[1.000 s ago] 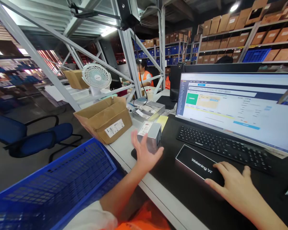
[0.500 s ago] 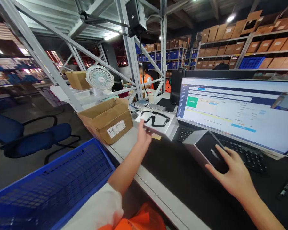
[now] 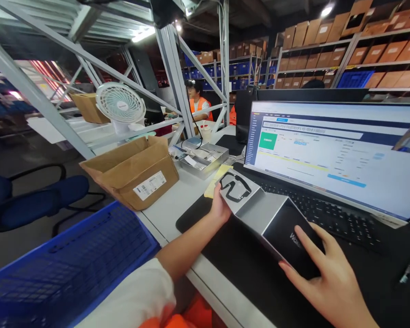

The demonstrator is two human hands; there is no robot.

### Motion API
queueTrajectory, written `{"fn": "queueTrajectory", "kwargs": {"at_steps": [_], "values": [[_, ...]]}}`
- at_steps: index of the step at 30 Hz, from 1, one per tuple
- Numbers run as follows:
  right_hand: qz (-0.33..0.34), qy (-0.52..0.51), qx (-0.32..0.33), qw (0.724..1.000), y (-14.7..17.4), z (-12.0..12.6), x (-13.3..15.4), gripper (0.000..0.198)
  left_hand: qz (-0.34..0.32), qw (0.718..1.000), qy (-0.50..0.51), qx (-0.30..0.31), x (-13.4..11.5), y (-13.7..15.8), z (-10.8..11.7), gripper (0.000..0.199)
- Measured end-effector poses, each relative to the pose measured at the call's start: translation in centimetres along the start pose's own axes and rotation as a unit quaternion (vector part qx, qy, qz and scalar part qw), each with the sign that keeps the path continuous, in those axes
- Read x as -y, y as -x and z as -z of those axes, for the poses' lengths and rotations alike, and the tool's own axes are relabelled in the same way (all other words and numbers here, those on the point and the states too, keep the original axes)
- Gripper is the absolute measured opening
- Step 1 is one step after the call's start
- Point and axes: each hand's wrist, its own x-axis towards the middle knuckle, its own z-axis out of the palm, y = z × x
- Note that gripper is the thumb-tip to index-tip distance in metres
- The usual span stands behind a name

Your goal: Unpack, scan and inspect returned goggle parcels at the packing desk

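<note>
In my left hand (image 3: 222, 205) is a silver-white box (image 3: 237, 187) printed with black-framed goggles; the fingers close on its left end. My right hand (image 3: 324, 269) grips a black box (image 3: 290, 232) with silver-grey sides and white lettering, thumb on the near side and fingers over the top. The two boxes meet end to end above the black desk mat (image 3: 239, 264). Whether one is slotted into the other I cannot tell. Just behind them lies a black keyboard (image 3: 331, 223), and a yellow paper (image 3: 218, 180) is beyond my left hand.
An open cardboard box (image 3: 133, 173) stands at the desk's left, above a blue crate (image 3: 71, 269). Behind are a metal tray (image 3: 205, 161) with small items and a lit monitor (image 3: 321, 146). A pen (image 3: 407, 271) lies right. A fan (image 3: 121, 105) and a person in an orange vest (image 3: 200, 102) are farther back.
My left hand has brought the goggles box down and right, against the black box. My right hand has shifted slightly left and down with its box. The view has turned slightly right.
</note>
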Motion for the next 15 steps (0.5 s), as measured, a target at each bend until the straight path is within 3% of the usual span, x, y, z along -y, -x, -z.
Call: {"fn": "queueTrajectory", "kwargs": {"at_steps": [7,12,15], "values": [[0.007,0.101,0.038,0.994,0.1,-1.0,-1.7,0.049,-0.104,0.989,-0.103,0.012,-0.1,-1.0,1.2,0.047],[0.006,0.136,0.087,0.987,0.3,-1.1,-2.2,0.048,-0.238,0.961,-0.132,0.043,-0.4,-0.9,1.4,0.049],[0.002,0.138,0.114,0.984,0.4,-1.2,-2.5,0.048,-0.263,0.948,-0.166,0.058,-0.6,-0.9,1.5,0.050]]}}
